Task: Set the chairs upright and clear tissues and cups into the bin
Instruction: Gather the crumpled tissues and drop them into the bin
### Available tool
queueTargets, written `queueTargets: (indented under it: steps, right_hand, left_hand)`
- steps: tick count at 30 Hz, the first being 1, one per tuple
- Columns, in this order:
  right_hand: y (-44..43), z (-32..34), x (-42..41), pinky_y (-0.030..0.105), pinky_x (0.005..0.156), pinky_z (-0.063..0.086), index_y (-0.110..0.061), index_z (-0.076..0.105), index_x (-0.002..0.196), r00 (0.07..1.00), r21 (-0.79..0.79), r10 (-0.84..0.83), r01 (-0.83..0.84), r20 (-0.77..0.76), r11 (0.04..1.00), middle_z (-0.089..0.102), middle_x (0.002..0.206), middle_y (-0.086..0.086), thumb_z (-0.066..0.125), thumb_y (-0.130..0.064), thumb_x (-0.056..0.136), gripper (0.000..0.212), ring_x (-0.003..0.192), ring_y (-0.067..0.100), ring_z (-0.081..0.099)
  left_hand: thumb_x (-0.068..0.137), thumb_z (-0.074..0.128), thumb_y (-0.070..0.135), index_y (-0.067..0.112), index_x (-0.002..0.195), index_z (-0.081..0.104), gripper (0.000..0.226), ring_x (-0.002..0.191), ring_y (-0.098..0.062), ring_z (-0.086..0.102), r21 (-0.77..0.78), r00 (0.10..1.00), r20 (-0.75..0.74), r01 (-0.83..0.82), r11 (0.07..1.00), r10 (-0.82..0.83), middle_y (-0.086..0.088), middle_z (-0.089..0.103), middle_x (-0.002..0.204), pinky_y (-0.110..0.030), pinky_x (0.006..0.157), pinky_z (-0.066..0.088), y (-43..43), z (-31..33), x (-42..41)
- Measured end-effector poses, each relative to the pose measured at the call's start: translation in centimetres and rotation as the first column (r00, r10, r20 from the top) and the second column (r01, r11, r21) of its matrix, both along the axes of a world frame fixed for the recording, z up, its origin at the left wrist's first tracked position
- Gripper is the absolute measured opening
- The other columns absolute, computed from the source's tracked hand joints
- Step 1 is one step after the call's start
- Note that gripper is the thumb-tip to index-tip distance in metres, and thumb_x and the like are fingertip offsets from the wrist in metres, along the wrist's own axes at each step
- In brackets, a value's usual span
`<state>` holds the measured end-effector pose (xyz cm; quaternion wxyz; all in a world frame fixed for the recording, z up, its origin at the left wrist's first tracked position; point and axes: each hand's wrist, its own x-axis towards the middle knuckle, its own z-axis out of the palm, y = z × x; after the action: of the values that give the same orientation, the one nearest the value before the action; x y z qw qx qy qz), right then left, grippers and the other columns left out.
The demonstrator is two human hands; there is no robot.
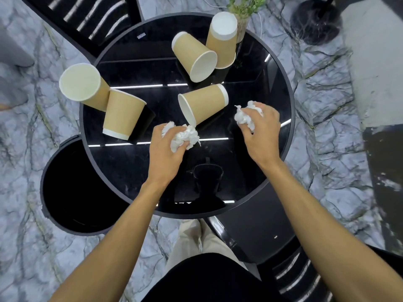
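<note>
Left hand [168, 147] clenched on one tissue wad [183, 135], right hand [260, 129] on another wad [246, 116], both over the near half of the table [122, 171] — best kept bunched tight and carried left of the table to the bin [72, 188], clear of the cups [202, 105].

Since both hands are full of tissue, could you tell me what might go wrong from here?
The left hand grips its tissue wad right against a tipped cup; lifting could nudge that cup rolling. The bin sits partly under the table rim, so a dropped wad may miss it.
</note>
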<state>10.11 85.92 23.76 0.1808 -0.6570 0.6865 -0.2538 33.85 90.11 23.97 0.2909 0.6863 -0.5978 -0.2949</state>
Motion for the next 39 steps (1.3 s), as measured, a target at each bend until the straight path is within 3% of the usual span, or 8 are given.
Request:
queueTargets:
  steps: [2, 4, 9, 16, 26, 39]
  right_hand:
    - [-1.0, -1.0, -0.2, 0.052, 0.112, 0.024, -0.03, 0.061, 0.124, 0.995, 0.111, 0.05, -0.04, -0.091, 0.993, 0.038, 0.152, 0.005, 0.063, -0.031, 0.092, 0.033, 0.144, 0.031, 0.023]
    - [-1.4, -1.9, -0.1, 0.054, 0.114, 0.017, -0.033, 0.059, 0.128, 0.992, 0.181, 0.097, -0.081, -0.082, 0.98, 0.03, 0.157, 0.006, 0.065, -0.039, 0.089, 0.04, 0.148, 0.032, 0.016]
    - [-1.0, -2.9, 0.1, 0.048, 0.107, 0.033, -0.029, 0.066, 0.119, 0.995, 0.077, 0.077, -0.072, -0.064, 0.994, 0.051, 0.136, 0.004, 0.065, -0.034, 0.088, 0.032, 0.127, 0.026, 0.043]
    - [1.0, -2.7, 0.6, 0.028, 0.094, 0.026, -0.027, 0.068, 0.118, 0.991, 0.099, 0.103, -0.111, 0.087, 0.989, 0.055, 0.125, 0.0, 0.068, -0.021, 0.088, 0.03, 0.117, 0.022, 0.041]
    - [1.8, -1.6, 2.0, 0.038, 0.096, 0.038, -0.025, 0.067, 0.118, 0.982, 0.095, 0.142, -0.154, 0.126, 0.983, 0.055, 0.123, 0.002, 0.067, -0.023, 0.088, 0.031, 0.114, 0.024, 0.044]
    - [3.7, -0.1, 3.9, 0.031, 0.086, 0.033, -0.023, 0.07, 0.114, 0.968, 0.071, 0.23, -0.238, 0.104, 0.969, 0.059, 0.121, 0.003, 0.067, -0.026, 0.089, 0.025, 0.105, 0.015, 0.039]
  left_hand:
    - [0.088, 0.069, 0.017, 0.023, 0.118, 0.066, 0.031, 0.117, -0.003, 0.038, -0.003, 1.0, 0.02, 0.007, 1.0, -0.007, -0.004, 0.044, 0.133, 0.006, 0.093, 0.02, -0.3, -0.3, 0.0]
    - [0.088, 0.069, 0.018, 0.023, 0.117, 0.066, 0.03, 0.115, -0.001, 0.037, 0.0, 1.0, 0.025, -0.004, 1.0, 0.004, -0.004, 0.044, 0.132, 0.006, 0.092, 0.02, -0.4, -0.7, -0.1]
    - [0.087, 0.07, 0.02, 0.023, 0.117, 0.067, 0.03, 0.114, -0.001, 0.039, 0.027, 1.0, 0.007, -0.027, 0.999, 0.027, 0.0, 0.043, 0.131, 0.007, 0.09, 0.021, 0.1, -1.3, -0.6]
    - [0.086, 0.071, 0.021, 0.022, 0.116, 0.068, 0.03, 0.115, -0.003, 0.038, 0.033, 1.0, 0.015, -0.022, 0.999, 0.022, -0.002, 0.044, 0.131, 0.007, 0.09, 0.02, 0.9, -1.2, -1.1]
    - [0.086, 0.072, 0.02, 0.022, 0.117, 0.067, 0.031, 0.115, -0.003, 0.038, -0.006, 1.0, 0.022, -0.019, 1.0, 0.019, -0.004, 0.045, 0.131, 0.006, 0.089, 0.023, 1.7, -0.4, -0.5]
    - [0.084, 0.072, 0.016, 0.022, 0.116, 0.068, 0.033, 0.113, -0.003, 0.039, -0.044, 0.993, 0.055, -0.098, 0.994, 0.1, -0.004, 0.045, 0.129, 0.003, 0.094, 0.021, 5.3, 0.7, 2.0]
